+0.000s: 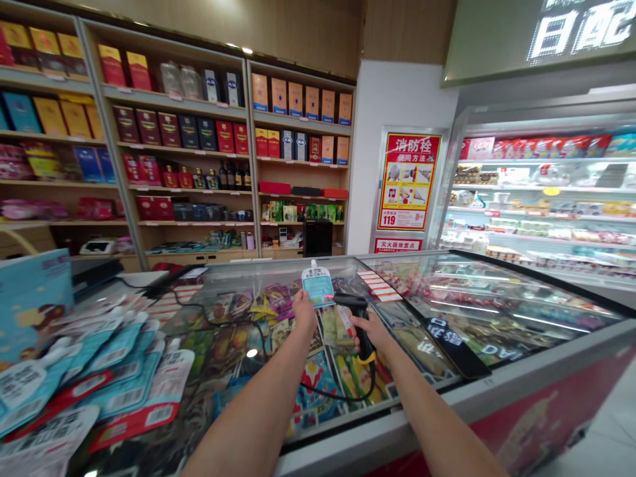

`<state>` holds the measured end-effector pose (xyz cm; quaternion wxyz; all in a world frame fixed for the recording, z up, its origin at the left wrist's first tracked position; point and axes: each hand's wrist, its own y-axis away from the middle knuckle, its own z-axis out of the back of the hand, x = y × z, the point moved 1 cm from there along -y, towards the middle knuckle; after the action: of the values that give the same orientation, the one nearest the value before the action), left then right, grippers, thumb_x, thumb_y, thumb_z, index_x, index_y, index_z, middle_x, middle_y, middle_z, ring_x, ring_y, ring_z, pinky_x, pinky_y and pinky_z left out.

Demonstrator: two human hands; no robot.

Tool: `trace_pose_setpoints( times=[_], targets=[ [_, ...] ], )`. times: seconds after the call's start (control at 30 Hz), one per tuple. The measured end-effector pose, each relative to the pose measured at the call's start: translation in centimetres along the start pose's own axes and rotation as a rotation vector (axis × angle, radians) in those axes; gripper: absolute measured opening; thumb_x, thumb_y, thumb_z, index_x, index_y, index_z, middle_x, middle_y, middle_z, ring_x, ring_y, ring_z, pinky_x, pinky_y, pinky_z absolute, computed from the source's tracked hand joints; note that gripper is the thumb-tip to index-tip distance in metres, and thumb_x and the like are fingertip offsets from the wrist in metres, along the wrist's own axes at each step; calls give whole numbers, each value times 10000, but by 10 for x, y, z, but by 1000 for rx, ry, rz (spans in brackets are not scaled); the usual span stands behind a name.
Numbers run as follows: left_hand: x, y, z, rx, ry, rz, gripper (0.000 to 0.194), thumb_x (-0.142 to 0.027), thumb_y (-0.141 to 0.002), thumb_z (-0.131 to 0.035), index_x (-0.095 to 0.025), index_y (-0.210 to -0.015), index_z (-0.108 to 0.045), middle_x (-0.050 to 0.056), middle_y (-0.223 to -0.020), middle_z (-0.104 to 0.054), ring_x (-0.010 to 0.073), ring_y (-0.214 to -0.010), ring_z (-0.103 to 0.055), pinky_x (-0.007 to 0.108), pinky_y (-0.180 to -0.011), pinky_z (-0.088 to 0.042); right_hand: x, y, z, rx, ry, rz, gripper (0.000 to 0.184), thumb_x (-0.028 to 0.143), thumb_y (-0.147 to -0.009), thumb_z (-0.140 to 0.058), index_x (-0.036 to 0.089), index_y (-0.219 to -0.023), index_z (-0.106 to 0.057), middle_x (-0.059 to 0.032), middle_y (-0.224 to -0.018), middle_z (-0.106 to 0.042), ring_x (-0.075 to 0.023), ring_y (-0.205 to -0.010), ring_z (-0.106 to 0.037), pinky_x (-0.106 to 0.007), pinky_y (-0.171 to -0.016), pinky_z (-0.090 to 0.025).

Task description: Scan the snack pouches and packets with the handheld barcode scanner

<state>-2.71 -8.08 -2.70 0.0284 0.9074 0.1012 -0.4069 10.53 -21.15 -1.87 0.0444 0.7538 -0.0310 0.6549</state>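
Note:
My left hand [304, 310] is closed on the lower left edge of a light blue spouted drink pouch [318, 285], held upright with its spout at the top. In my right hand [370, 330] is a black barcode scanner [358, 311], fingers wrapped round its grip. The scanner's head points left at the pouch, and a small red light shows on the pouch's lower right. A black cable [365, 397] hangs in a loop from the scanner's grip. Both hands are above the glass top of a chest freezer [342, 430].
A pile of blue and red spouted pouches [124, 371] lies at the left, beside a blue printed box [34, 298]. Packaged frozen goods show through the glass. Behind stand shelves [199, 149] of boxed goods and a lit refrigerated display [536, 192]; a red fire-hydrant sign [408, 182] hangs between.

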Motion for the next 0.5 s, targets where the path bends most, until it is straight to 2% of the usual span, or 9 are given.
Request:
trace_pose_setpoints(
  times=[0.2,0.33,0.5],
  targets=[
    [3,-1,6,-3,-10,-13,242,-377,-659,-636,-165,-751,-564,-29,-600,-578,96,-513,-526,248,-568,-447,-4,-1,1,-31,-18,21,458,467,-561,-769,191,-806,-499,60,-491,-562,-104,-342,-483,-244,-332,-452],
    [5,-1,10,-28,-43,-40,202,-341,-676,-622,-149,-725,-580,-20,-589,-573,91,-503,-506,233,-547,-431,-8,-3,-2,-23,-17,29,386,442,-602,-749,187,-763,-507,46,-492,-559,-102,-339,-476,-251,-335,-454],
    [-9,-12,23,-82,-123,-86,188,-324,-685,-620,-140,-686,-579,-17,-565,-536,92,-492,-477,226,-524,-398,-4,-8,-23,32,-18,38,356,432,-617,-739,190,-722,-500,41,-476,-550,-105,-328,-469,-251,-329,-435]
  ],
)
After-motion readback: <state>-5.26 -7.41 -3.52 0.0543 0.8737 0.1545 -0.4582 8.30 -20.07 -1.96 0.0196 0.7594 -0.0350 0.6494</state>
